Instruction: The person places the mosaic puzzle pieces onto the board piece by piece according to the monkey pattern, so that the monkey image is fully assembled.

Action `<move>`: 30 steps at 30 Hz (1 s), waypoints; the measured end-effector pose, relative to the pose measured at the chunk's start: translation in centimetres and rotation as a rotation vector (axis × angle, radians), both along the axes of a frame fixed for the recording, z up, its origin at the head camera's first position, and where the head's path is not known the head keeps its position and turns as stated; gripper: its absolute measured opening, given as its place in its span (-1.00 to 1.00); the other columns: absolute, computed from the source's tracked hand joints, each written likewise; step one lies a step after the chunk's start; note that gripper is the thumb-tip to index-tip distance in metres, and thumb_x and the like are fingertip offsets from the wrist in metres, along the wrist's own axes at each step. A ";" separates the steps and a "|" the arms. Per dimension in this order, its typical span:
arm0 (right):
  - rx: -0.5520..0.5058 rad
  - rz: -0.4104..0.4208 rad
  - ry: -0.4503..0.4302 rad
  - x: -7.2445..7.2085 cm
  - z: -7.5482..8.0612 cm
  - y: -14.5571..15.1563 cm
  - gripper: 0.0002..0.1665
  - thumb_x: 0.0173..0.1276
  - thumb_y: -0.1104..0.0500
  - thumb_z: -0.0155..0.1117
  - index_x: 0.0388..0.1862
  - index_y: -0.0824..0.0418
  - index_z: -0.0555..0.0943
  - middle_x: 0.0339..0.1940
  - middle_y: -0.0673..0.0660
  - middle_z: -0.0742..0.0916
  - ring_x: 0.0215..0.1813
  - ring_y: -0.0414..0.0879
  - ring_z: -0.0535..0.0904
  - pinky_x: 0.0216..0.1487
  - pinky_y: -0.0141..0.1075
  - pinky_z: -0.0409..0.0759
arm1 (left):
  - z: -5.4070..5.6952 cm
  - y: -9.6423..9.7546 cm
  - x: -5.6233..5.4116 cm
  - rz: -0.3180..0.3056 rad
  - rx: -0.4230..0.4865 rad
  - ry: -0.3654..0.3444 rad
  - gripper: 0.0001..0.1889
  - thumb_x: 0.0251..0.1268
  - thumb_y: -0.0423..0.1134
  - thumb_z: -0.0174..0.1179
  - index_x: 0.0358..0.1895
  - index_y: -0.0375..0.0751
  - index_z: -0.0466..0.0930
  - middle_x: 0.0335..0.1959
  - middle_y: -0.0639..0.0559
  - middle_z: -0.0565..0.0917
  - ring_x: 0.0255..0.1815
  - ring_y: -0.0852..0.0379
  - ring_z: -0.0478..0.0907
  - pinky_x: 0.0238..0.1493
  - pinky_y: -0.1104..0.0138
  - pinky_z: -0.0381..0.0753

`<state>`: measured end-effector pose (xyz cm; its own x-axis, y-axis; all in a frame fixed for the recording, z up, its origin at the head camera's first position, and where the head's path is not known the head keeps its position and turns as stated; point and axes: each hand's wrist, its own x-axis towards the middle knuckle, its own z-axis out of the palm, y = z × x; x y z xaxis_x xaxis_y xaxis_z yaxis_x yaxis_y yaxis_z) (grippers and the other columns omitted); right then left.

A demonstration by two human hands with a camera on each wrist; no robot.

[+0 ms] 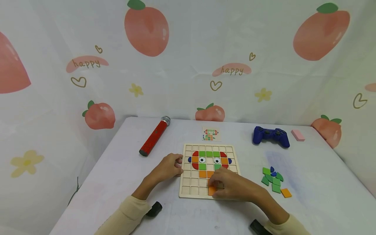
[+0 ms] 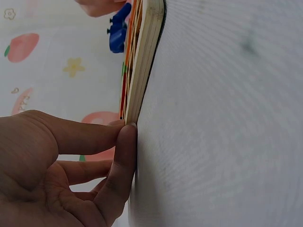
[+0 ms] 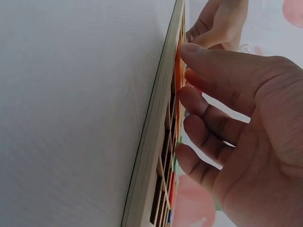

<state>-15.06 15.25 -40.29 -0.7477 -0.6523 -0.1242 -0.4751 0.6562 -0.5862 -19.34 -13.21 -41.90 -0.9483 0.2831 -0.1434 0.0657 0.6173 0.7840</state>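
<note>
A wooden grid board (image 1: 190,190) lies on the table, partly filled with red, green, orange and blue pieces and two eye tiles. My left hand (image 1: 169,165) is at its left side; in the left wrist view the thumb and forefinger (image 2: 124,151) pinch the board's edge (image 2: 146,61). Over the lower right part of the board is my right hand (image 1: 235,186). Its thumb and fingertips hold an orange square tile (image 1: 211,190) at a bottom-row cell. In the right wrist view, that orange tile (image 3: 178,68) shows between thumb and fingers. The right hand hides several cells.
A pattern card (image 1: 211,134) lies behind the board. A red microphone (image 1: 154,137) is at the back left, a blue game controller (image 1: 271,135) and a pink block (image 1: 298,135) at the back right. Loose green tiles (image 1: 276,188), blue pieces and an orange tile (image 1: 286,193) lie right of the board.
</note>
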 end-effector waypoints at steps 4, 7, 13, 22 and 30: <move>-0.003 0.004 -0.002 0.0 0.1 0.0 -0.74 0.32 0.03 0.56 -0.01 -0.10 0.79 -0.05 -0.29 0.69 0.07 -0.25 0.51 0.24 -0.13 0.62 | 0.0 0.0 0.0 0.007 0.006 -0.006 -0.40 0.26 -0.49 0.40 0.38 -0.52 0.51 -0.09 -0.09 0.57 -0.14 0.07 0.56 -0.19 0.33 0.77; -0.005 0.011 0.002 0.0 0.0 0.0 -0.75 0.32 0.03 0.57 -0.03 -0.10 0.80 -0.07 -0.29 0.70 0.05 -0.26 0.51 0.23 -0.15 0.63 | -0.1 0.0 -0.1 0.010 0.016 -0.009 -0.41 0.25 -0.50 0.39 0.37 -0.53 0.51 -0.08 -0.09 0.57 -0.15 0.07 0.57 -0.21 0.34 0.77; -0.014 0.024 -0.011 0.0 0.1 0.2 -0.76 0.31 0.05 0.57 -0.04 -0.11 0.82 -0.10 -0.30 0.70 0.00 -0.28 0.52 0.18 -0.18 0.63 | -0.2 0.0 -0.2 0.006 0.014 -0.009 -0.40 0.24 -0.50 0.40 0.38 -0.53 0.50 -0.07 -0.10 0.57 -0.15 0.08 0.57 -0.21 0.33 0.77; -0.037 -0.030 -0.025 -0.8 0.4 1.4 -0.78 0.31 0.12 0.53 -0.08 -0.11 0.82 -0.16 -0.22 0.71 -0.07 -0.21 0.56 0.01 -0.27 0.61 | -0.1 0.1 -0.1 0.013 0.016 -0.026 -0.38 0.26 -0.49 0.41 0.40 -0.51 0.49 -0.07 -0.10 0.58 -0.15 0.08 0.58 -0.19 0.33 0.78; -0.095 -0.131 -0.010 -2.2 0.7 4.8 -0.75 0.33 0.12 0.54 -0.02 0.03 0.78 -0.16 -0.09 0.72 -0.06 -0.09 0.56 -0.06 -0.30 0.59 | 0.0 -0.1 0.0 0.006 0.007 -0.017 -0.39 0.26 -0.47 0.42 0.39 -0.50 0.50 -0.07 -0.10 0.58 -0.15 0.08 0.58 -0.18 0.32 0.79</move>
<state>-17.27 20.01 -39.55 -0.8263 -0.5583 -0.0742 -0.3830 0.6536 -0.6528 -19.39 -13.30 -41.93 -0.9475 0.2782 -0.1577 0.0484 0.6121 0.7893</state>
